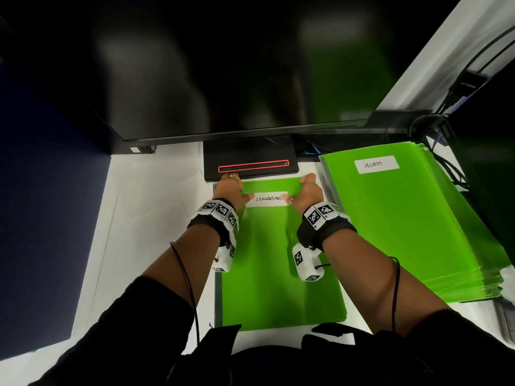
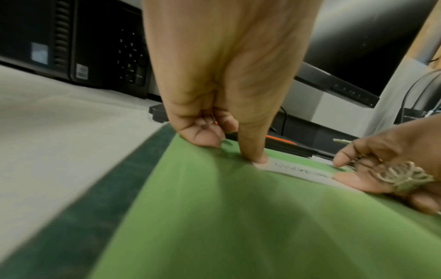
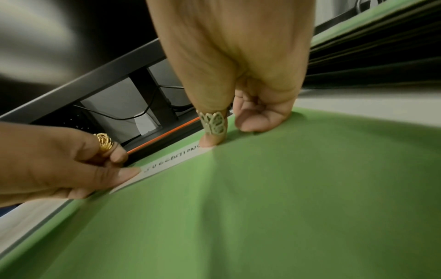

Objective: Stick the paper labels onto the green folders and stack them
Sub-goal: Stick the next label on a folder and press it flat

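both hands press on a white paper label (image 1: 267, 199) with thumbs flat. left hand (image 1: 231, 190) pushes down its left end, right hand (image 1: 306, 192) its right end, other fingers curled, holding nothing. label lies near the top of a smooth green folder (image 1: 278, 260) on a white desk (image 1: 156, 218). beside it sits a stack of green folders (image 1: 412, 218).

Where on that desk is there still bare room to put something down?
Bare white desk lies left of the folder being labelled, up to the blue partition. The right is crowded: the folder stack nearly touches it, with cables behind. The monitor base blocks the back.
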Demonstrator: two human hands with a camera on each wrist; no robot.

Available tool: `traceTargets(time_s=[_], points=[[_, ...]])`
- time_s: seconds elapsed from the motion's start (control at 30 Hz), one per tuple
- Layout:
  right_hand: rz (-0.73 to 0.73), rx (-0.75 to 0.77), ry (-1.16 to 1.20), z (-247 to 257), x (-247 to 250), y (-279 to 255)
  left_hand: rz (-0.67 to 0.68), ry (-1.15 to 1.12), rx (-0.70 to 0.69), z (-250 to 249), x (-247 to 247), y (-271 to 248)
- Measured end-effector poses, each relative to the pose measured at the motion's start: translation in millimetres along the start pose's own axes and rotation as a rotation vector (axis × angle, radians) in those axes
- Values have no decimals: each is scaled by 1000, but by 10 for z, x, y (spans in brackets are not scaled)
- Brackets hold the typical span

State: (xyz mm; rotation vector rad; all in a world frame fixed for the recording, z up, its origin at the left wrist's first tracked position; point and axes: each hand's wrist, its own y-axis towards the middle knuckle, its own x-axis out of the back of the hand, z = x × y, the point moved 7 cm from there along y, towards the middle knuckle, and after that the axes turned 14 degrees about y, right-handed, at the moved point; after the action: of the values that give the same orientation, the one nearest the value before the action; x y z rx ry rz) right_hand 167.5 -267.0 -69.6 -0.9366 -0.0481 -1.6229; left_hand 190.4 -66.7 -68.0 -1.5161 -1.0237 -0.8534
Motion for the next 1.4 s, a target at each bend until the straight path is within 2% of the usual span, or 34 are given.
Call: traceTargets(time_s=[0.13,0.33,0.43,0.5,0.67,0.87,1.03,1.13,1.23,1.4], points=[[85,46,-71,18,-8,-6,60,0,-42,26,-19,-19],[210,-9,-99,26,-12,-3,140,69,-18,-37,-14,-62],[182,-39,-89,39,-62,-1,139,100,68,-83,-55,-86],[154,-53,-111,55,-70,21,103,140,77,-102,-75,-74],[175,-101,-162,64,-36,71,83,168,0,-106,10,-72],[177,-139,-149,6,17,89,52,-9,-67,-11,16,-88],[125,-149,-124,83,-10,61,23,7,-34,-54,45,-78],[79,-93,-189,142,-34,9,30,62,21,-67,12,-54],[54,-84,-194,167,-36,-7,-25,156,50,-78,-29,-47],[44,-87,-182,158,-14,53,-63,-3,94,-63,35,-58]])
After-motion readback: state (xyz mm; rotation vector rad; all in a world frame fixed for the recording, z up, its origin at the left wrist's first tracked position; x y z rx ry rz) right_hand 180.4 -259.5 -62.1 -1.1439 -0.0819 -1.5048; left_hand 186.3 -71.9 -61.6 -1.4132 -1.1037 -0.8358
